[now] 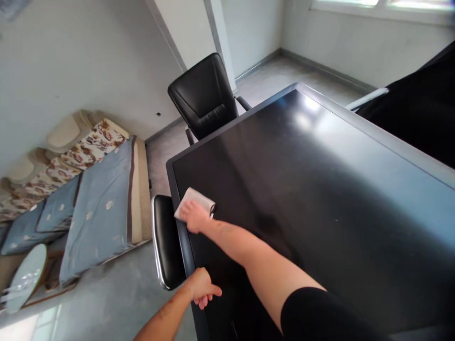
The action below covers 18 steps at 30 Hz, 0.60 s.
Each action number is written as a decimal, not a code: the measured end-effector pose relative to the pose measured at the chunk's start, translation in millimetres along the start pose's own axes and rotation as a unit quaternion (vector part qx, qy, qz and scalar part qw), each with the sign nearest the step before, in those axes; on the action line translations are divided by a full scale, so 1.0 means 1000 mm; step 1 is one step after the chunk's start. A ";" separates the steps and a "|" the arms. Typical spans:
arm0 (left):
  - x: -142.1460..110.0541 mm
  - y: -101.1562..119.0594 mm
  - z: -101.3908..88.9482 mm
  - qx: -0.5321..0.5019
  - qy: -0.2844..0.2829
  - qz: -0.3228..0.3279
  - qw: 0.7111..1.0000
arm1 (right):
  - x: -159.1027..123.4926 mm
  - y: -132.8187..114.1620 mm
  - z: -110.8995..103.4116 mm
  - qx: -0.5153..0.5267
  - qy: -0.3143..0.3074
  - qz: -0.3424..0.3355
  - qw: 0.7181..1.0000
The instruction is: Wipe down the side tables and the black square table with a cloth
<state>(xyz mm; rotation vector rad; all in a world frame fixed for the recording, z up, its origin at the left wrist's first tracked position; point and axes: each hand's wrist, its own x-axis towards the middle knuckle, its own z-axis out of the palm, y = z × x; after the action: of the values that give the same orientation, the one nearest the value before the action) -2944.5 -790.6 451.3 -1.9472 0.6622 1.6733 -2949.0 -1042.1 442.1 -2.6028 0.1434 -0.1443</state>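
Observation:
My right hand point(195, 215) reaches across to the left end of a black table point(270, 156). It lies on top of a pale folded cloth point(201, 198), its fingers spread and slightly blurred. The cloth is on the tabletop and overlaps the raised rim, with a dark trim at its right corner. Lower down, my left hand point(202, 286) is over the table's near-left edge, thumb pointing right and fingers loosely bent. Nothing shows in it; whether it touches the rim I cannot tell.
A black office chair point(204, 97) stands at the table's far side. Another black seat with a chrome edge point(168, 241) is close to the left rim. Further left are a sofa with blue covers point(99, 199) and a small round glass table point(28, 277). Black fabric point(419, 104) is at right.

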 end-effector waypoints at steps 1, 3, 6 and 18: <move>0.003 -0.002 0.002 -0.008 0.005 -0.004 1.000 | 0.009 -0.019 0.019 -0.020 -0.004 -0.029 0.999; 0.009 -0.006 0.004 -0.026 0.014 -0.017 0.999 | 0.022 -0.043 0.049 -0.055 -0.010 -0.099 0.994; 0.015 -0.009 0.007 -0.016 0.018 -0.025 0.999 | 0.013 -0.013 0.047 -0.070 0.009 -0.091 0.993; 0.036 -0.023 0.017 0.044 0.048 -0.028 0.997 | -0.445 0.363 -0.189 -0.025 0.207 0.688 0.696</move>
<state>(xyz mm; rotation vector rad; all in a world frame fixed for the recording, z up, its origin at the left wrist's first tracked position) -2938.0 -764.2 414.8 -1.9750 0.6976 1.4994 -3440.1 -1389.6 385.3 -1.7722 2.1255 -0.1525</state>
